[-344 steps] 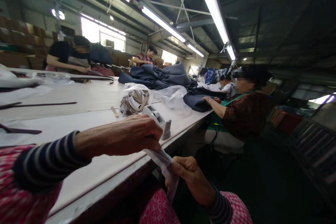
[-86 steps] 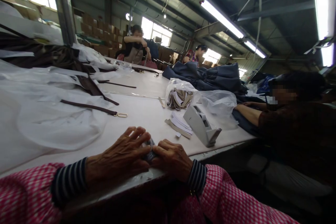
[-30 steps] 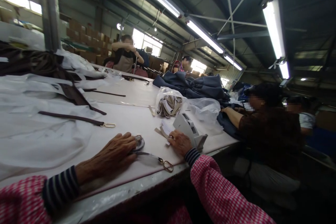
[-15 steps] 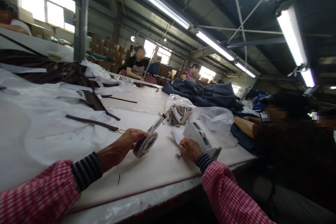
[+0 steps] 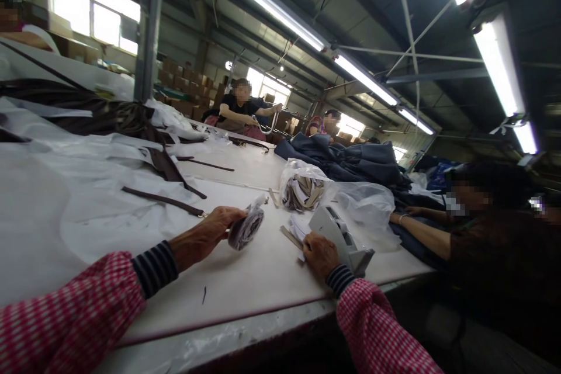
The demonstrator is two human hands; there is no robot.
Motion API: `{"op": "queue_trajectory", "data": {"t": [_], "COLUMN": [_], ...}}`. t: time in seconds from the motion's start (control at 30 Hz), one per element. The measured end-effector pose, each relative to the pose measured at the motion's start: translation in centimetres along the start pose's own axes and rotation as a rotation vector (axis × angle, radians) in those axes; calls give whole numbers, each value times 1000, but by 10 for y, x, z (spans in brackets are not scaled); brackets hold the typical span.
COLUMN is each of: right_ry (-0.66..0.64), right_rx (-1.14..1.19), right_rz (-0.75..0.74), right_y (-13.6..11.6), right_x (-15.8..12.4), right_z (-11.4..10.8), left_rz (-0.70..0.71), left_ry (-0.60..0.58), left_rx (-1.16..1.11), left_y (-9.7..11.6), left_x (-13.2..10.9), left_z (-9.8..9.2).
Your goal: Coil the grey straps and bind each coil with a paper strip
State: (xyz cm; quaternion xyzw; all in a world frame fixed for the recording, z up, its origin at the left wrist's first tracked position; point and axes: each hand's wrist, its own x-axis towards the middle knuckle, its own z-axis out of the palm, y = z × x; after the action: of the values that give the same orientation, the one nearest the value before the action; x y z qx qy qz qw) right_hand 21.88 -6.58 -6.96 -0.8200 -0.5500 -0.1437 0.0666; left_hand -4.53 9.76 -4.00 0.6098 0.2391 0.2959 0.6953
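Observation:
My left hand is closed on a coiled strap, held over the white tabletop. The coil looks wrapped in whitish paper or film, and a small metal end piece shows at its upper right. Beside a grey tape dispenser, my right hand has its fingers curled down onto white paper slips. A narrow tan strip lies among those slips. The right fingertips are partly hidden. Left of the coil lies a dark brown strap with a metal buckle.
A clear plastic bag of tan and white strips stands behind the dispenser. Dark blue fabric is heaped farther back. Sheets of white wrapping and brown straps cover the left. A co-worker's forearm reaches in at right.
The strap's free end, stretched out toward the bag before, now sits close to the coil. Beside my right hand the tan strip has come into view. The whole view has shifted slightly.

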Motion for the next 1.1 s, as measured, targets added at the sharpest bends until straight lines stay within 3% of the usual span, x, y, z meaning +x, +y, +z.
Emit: {"op": "queue_trajectory", "data": {"t": [0.2, 0.33, 0.5, 0.57, 0.67, 0.83, 1.1], "right_ry": [114, 202, 320, 383, 443, 464, 523], "right_rx": [51, 92, 108, 43, -89, -235, -238], "right_rz": [21, -46, -384, -553, -675, -664, -539], "right_y": [3, -11, -43, -55, -66, -71, -100], "right_x": [-1, -8, -30, -37, -40, -37, -31], "right_z": [-7, -23, -43, -48, -55, -58, -49], "left_rz": [-1, -2, -2, -9, -31, -24, 3], "left_ry": [-19, -21, -26, -46, -90, -150, -215], "left_rx": [1, -2, -5, -6, -8, -12, -28], "left_y": [-2, -4, 5, 10, 16, 17, 2], "left_x": [0, 0, -9, -13, -19, -22, -20], "left_z": [2, 2, 9, 12, 16, 19, 21]}}
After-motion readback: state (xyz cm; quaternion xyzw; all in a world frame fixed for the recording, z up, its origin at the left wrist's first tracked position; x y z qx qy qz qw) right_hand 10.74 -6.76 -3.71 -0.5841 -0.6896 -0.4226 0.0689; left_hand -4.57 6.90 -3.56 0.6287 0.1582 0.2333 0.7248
